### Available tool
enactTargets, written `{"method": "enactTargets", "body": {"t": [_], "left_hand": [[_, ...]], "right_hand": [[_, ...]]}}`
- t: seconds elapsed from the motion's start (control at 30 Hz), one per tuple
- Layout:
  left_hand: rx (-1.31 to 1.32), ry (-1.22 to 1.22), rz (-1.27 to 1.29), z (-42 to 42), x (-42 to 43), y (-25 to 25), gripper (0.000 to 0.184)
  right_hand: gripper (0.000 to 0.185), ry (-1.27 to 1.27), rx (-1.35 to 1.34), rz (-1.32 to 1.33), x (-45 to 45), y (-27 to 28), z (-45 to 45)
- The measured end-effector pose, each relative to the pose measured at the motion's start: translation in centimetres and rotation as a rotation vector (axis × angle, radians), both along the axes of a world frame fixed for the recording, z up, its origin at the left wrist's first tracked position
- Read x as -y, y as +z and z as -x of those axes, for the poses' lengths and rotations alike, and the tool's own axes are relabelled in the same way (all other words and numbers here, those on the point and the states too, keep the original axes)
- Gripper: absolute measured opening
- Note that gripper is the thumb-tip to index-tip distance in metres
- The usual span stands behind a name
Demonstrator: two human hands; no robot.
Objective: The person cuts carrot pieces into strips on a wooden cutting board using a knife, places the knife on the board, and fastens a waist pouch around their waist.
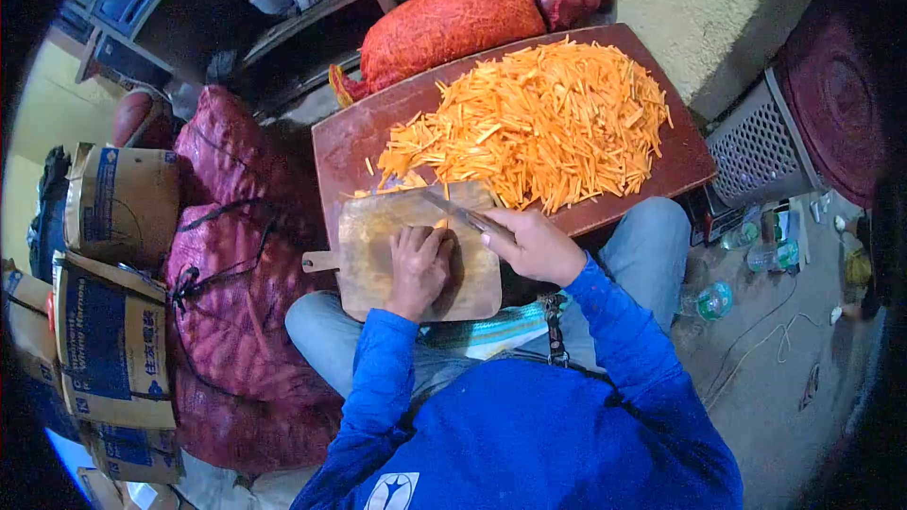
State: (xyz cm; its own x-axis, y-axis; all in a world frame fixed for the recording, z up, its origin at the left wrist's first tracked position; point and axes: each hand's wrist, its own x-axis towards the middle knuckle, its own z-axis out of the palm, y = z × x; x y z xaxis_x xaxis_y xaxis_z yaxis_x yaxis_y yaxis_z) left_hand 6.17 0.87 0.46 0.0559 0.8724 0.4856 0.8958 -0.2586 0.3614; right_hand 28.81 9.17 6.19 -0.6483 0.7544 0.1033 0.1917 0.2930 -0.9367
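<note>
A wooden cutting board (367,276) with a short handle lies over my lap and the near edge of the red table. My left hand (419,271) presses on it with fingers curled, holding down a carrot piece (441,224), of which only a small orange bit shows. In my right hand (537,246) is a knife (457,210), its blade slanting over the board just beyond my left fingertips. A large heap of cut carrot sticks (557,118) spreads over the table behind the board, and a few sticks touch the board's far edge.
The red table (688,162) extends right. An orange mesh sack (453,24) lies along its far edge. Large purple mesh sacks (246,312) and cardboard boxes (118,340) stand at my left. A grey plastic basket (763,146) and plastic bottles (715,300) are on the right.
</note>
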Motion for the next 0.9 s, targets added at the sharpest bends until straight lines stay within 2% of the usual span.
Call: {"method": "enactTargets", "body": {"t": [0.03,0.1,0.17,0.27,0.33,0.4,0.47,0.53,0.6,0.73,0.9], "left_hand": [[0.012,0.005,0.0,0.4,-0.1,-0.5,0.036],[0.144,-0.027,-0.054,1.4,-0.4,-1.3,0.024],[0.169,-0.02,-0.031,1.8,-0.6,-1.8,0.026],[0.143,0.0,0.018,2.0,-0.9,-2.5,0.028],[0.155,0.016,-0.037,1.7,-1.3,-2.3,0.026],[0.186,0.004,-0.03,1.6,-1.4,-1.7,0.025],[0.211,-0.004,-0.024,1.7,-1.5,-1.7,0.024],[0.229,-0.038,-0.037,1.5,-1.5,-2.1,0.025],[0.239,-0.032,-0.031,1.5,-1.2,-2.1,0.027],[0.251,-0.052,-0.022,1.5,-1.1,-2.3,0.033],[0.235,-0.012,0.019,1.3,-0.6,-2.1,0.037]], "right_hand": [[0.031,0.023,0.077,-0.003,0.5,0.5,0.1],[0.03,0.05,0.168,-0.012,1.4,0.6,0.3],[0.029,0.021,0.06,-0.031,2.3,-0.4,0.5],[0.032,0.057,0.133,-0.033,2.7,-0.1,0.2],[0.036,0.073,0.195,0.004,3.1,0.3,0.3],[0.033,-0.061,0.103,0.024,3.5,0.0,0.4],[0.035,-0.085,0.066,0.009,3.6,-0.7,0.9],[0.036,-0.109,0.026,-0.005,3.7,-0.7,1.6],[0.036,-0.032,0.105,0.069,3.5,-0.3,2.4],[0.036,-0.039,0.066,0.031,3.2,-0.1,2.7],[0.036,-0.015,0.177,-0.036,4.7,0.9,1.9]]}}
